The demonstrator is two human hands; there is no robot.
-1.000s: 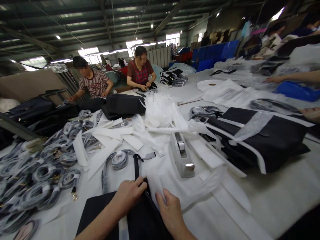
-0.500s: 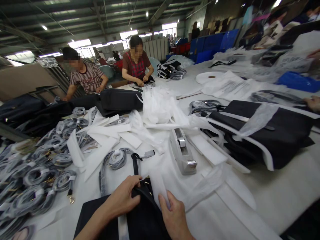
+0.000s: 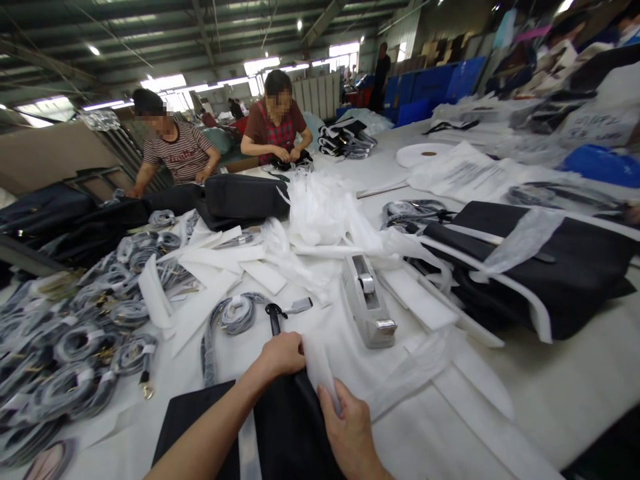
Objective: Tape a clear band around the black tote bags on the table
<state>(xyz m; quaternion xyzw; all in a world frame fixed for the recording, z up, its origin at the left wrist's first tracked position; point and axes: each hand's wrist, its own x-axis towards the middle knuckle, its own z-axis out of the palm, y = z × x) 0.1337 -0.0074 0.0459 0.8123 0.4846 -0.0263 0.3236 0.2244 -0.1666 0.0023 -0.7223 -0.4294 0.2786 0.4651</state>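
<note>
A black bag (image 3: pixel 280 427) lies in front of me, with a pale wrapped strap running down it. My left hand (image 3: pixel 284 353) is closed at the bag's far edge, its fingertips curled out of sight against the upper end of a white foam strip (image 3: pixel 320 363). Between the thumb and fingers of my right hand (image 3: pixel 350 420) is the lower part of that strip, held along the bag's right edge. Just beyond my left hand, a black strap with a buckle (image 3: pixel 274 313) sticks out from the bag. A coiled wrapped strap (image 3: pixel 234 315) rests beside it.
A grey tape dispenser (image 3: pixel 367 303) stands ahead of my right hand. Many wrapped strap coils (image 3: pixel 80 343) cover the left side. Loose foam pieces (image 3: pixel 205 300) lie mid-table. Another black bag (image 3: pixel 540 267) with white edging sits at right. Two people work across the table.
My left hand has shifted right along the bag's far edge to the foam strip's upper end, covering the gold-coloured hardware seen before. My right hand keeps its hold, nearly still.
</note>
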